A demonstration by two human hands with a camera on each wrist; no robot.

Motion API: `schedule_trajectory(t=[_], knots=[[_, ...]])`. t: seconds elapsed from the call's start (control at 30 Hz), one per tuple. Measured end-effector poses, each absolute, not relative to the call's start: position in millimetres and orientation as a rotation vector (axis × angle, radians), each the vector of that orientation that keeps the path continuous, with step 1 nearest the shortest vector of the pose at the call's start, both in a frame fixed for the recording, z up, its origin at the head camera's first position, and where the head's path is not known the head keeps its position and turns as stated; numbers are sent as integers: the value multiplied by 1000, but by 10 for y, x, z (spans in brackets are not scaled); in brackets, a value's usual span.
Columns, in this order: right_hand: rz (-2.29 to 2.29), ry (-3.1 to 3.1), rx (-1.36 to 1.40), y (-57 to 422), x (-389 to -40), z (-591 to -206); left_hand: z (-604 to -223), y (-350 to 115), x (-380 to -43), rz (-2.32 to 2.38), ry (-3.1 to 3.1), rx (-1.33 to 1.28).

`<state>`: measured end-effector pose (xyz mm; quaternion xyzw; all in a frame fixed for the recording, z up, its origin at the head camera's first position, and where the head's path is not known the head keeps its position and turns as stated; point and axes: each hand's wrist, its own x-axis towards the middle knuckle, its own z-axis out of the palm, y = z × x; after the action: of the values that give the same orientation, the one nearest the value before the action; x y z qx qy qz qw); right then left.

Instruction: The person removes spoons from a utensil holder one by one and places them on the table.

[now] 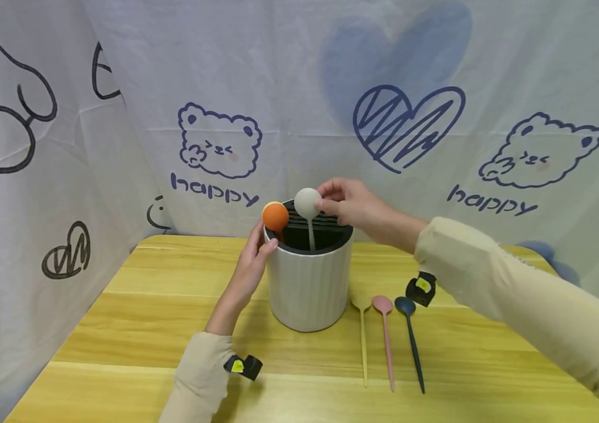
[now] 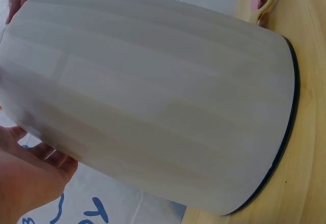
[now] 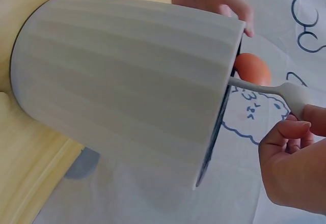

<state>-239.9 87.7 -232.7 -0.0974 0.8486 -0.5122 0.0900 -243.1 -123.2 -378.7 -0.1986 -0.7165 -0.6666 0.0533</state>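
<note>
A ribbed, off-white utensil holder [image 1: 307, 288] with a dark rim stands upright on the table. My left hand [image 1: 249, 264] rests against its left side near the top, the thumb by the rim. Above the opening, my right hand [image 1: 354, 205] pinches the bowl of a light grey spoon [image 1: 307, 204] between thumb and fingers. That spoon's handle [image 3: 254, 86] reaches down into the holder, its lower end hidden. An orange spoon [image 1: 275, 217] stands inside at the left, bowl up, with a yellow edge showing behind it.
Right of the holder lie a yellow spoon [image 1: 362, 335], a pink spoon [image 1: 386, 335] and a dark blue spoon [image 1: 412, 335], bowls towards the back. A printed white cloth [image 1: 299, 88] hangs behind the wooden table [image 1: 135, 329].
</note>
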Motion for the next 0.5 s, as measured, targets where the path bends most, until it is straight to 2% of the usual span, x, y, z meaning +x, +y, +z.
schedule_trajectory(t=[0.5], knots=[[-2034, 2279, -546, 1064, -2112, -2001, -3797, -1242, -2417, -2010, -2219, -579]])
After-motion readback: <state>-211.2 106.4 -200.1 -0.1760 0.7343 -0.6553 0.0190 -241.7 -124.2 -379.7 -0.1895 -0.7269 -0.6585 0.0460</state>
